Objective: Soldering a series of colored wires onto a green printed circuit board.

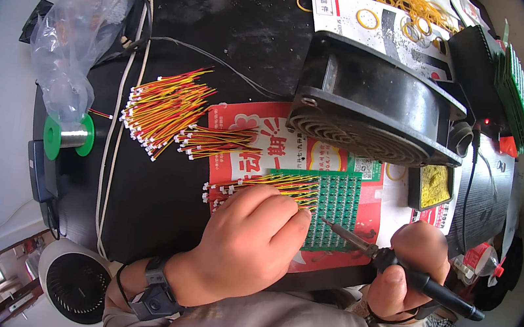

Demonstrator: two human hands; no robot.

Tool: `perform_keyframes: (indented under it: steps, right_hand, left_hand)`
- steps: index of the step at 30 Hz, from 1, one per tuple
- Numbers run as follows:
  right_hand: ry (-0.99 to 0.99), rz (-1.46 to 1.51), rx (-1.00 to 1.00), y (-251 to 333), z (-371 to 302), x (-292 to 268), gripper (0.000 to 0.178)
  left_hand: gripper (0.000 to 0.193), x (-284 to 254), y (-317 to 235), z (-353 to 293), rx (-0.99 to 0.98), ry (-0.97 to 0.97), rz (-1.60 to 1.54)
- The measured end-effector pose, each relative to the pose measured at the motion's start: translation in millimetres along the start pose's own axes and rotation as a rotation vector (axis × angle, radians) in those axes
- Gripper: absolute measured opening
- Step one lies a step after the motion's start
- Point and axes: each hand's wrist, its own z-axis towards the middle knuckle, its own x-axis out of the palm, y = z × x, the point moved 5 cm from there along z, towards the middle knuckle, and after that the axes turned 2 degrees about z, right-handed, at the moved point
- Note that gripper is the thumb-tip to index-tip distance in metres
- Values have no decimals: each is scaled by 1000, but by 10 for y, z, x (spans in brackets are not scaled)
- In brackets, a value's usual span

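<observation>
A green circuit board [338, 203] with rows of small pads lies in front of me. Red, yellow and black wires with white connectors [286, 183] run across its left part, connectors to the left. My left hand [252, 235] rests over these wires, fingers curled and pressed together at the board; whatever they pinch is hidden beneath them. A soldering iron [419, 279] is gripped in my right hand [410, 269], its tip pointing left, over or on the board near the left fingertips. Whether the tip touches a pad I cannot tell.
A black fan [376, 102] stands just beyond the board. Right of it sits a yellow sponge in a holder [436, 186]. Loose wire bundles [167, 108] and a green solder spool [52, 137] lie to the left. Rubber bands [421, 9] are at the back, stacked boards [515, 97] far right.
</observation>
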Motion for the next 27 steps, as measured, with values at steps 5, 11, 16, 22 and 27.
perform_keyframes:
  steps: [5,11,16,22,27]
  right_hand:
    - [-24,-3,16,-7,-9,-14,27]
    - [-6,-8,18,-16,-3,5,26]
    - [21,-2,21,-14,3,-6,25]
    - [27,-3,5,-11,23,1,24]
    - [55,-4,-13,-19,45,-9,25]
  left_hand:
    - [22,-422,176,82,-137,-13,63]
    - [17,-835,612,28,-513,-6,336]
    - [14,-760,630,21,-465,31,382]
    - [12,-733,673,10,-493,52,377]
    - [12,-896,640,23,-530,48,311]
